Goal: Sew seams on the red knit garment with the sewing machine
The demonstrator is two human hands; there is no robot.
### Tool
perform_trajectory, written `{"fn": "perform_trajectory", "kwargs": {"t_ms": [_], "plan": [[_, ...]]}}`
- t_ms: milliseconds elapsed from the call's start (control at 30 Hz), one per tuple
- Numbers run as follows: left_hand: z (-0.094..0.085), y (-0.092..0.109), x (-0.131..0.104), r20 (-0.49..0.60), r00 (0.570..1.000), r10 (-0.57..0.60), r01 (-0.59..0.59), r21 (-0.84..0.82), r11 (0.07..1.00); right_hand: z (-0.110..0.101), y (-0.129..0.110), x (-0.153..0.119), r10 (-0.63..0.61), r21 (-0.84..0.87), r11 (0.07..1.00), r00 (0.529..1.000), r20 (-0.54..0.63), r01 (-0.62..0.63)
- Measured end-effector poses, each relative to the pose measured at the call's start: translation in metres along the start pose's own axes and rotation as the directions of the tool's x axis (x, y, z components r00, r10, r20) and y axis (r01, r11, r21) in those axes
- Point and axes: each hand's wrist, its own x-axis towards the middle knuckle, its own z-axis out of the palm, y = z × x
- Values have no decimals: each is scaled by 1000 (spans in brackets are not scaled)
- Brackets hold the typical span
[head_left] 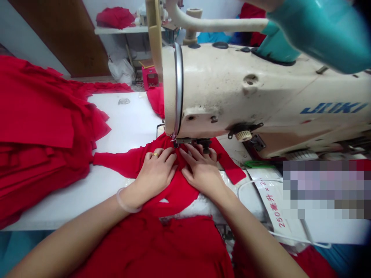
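A red fabric piece (185, 193) lies on the sewing machine bed, its upper edge at the presser foot (176, 144). My left hand (156, 173) presses on the fabric just left of the foot, fingers laid on the cloth and slightly bent, a ring on one finger. On the other side, my right hand (201, 172) rests palm down with fingers stretched toward the foot, some fingertips hidden under the machine head. Above both hands stands the cream sewing machine (214, 88). The needle tip cannot be made out clearly.
A tall stack of red fabric pieces (37, 127) covers the left of the white table (116, 116). More red cloth (162, 251) hangs over my lap. A carton with red print (269, 204) and a white cable (290, 235) lie at the right. A teal lamp (319, 34) overhangs the machine.
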Motion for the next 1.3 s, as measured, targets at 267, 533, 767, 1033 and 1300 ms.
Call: {"fn": "perform_trajectory", "kwargs": {"t_ms": [267,533,767,1033,1300], "plan": [[-25,2,-51,-95,994,-45,15,-294,956,-41,1,-37,-444,114,895,886,134,431],[-25,-11,-148,-60,967,-249,235,-184,954,-42,-20,-65,-608,32,792,792,-60,610],[-57,-61,-128,77,928,-365,364,-397,842,-59,-43,-76,-518,245,842,848,116,481],[-91,-27,-78,-475,737,-481,258,-460,850,-31,-110,-91,-633,266,763,765,120,589],[-1,18,-106,-24,998,-65,61,-136,989,-59,-61,-95,-461,-20,887,887,29,462]]}}
